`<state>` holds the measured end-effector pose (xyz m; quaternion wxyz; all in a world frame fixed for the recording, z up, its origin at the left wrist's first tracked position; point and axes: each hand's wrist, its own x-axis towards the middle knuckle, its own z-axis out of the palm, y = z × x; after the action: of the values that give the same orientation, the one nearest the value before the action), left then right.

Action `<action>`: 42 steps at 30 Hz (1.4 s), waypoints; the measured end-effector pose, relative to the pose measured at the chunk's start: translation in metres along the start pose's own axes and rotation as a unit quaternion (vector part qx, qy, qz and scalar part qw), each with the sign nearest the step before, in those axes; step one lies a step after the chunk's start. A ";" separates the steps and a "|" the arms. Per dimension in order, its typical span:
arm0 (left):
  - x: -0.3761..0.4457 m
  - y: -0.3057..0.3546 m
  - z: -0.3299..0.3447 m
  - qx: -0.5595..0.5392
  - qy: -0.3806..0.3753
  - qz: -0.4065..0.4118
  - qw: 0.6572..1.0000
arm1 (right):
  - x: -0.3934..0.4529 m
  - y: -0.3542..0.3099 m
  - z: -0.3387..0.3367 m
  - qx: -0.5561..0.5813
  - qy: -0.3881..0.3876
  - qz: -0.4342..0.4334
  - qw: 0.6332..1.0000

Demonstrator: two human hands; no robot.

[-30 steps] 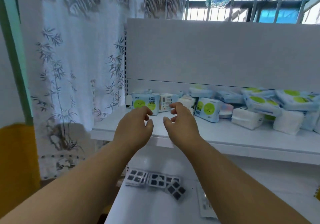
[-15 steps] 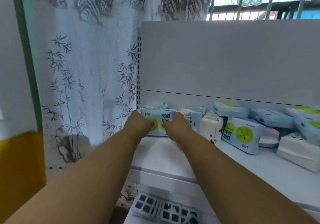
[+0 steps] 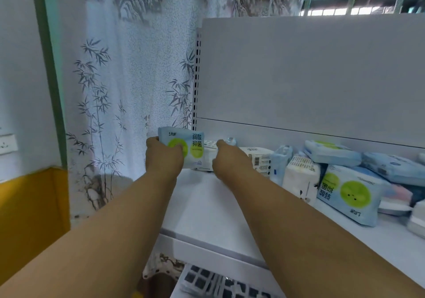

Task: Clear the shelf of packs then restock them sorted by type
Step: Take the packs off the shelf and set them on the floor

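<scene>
The left hand is gripping a blue pack with a green disc on its face, fingers curled round its left end, and the pack is standing upright at the far left end of the shelf, its long axis running left to right across the view. Just to its right, the right hand is reaching onto a white pack lying flat behind and beside the blue one; its fingers are going over the top and their tips are hidden, so whether they are closing round it I cannot tell. The move ahead, as I judge it, is turning on this — the blue pack is lying straight ahead of the left hand and already held, so lifting it clear is that hand's job, while the white pack is sitting directly beyond the right knuckles, long side facing the person. The other packs — blue ones and white ones mixed — are lying heaped further right along the shelf, nearer the right arm, so clearing is barely begun.
</scene>
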<state>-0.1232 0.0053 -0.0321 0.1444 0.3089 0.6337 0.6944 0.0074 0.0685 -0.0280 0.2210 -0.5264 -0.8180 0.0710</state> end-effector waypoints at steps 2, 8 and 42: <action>-0.003 -0.002 0.005 0.003 -0.005 0.002 1.000 | 0.002 -0.002 -0.002 -0.034 0.029 -0.006 0.999; -0.013 0.003 -0.001 -0.009 0.008 0.014 1.000 | -0.013 -0.009 -0.020 -0.007 0.137 -0.014 0.990; -0.333 -0.056 -0.366 -0.109 0.267 -0.120 0.950 | -0.389 -0.177 0.079 0.436 -0.186 -0.190 0.859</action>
<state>-0.1021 -0.4723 -0.1701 0.0848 0.0165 0.6015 0.7942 -0.0387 -0.3464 -0.1484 0.2809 -0.1870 -0.8134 0.4738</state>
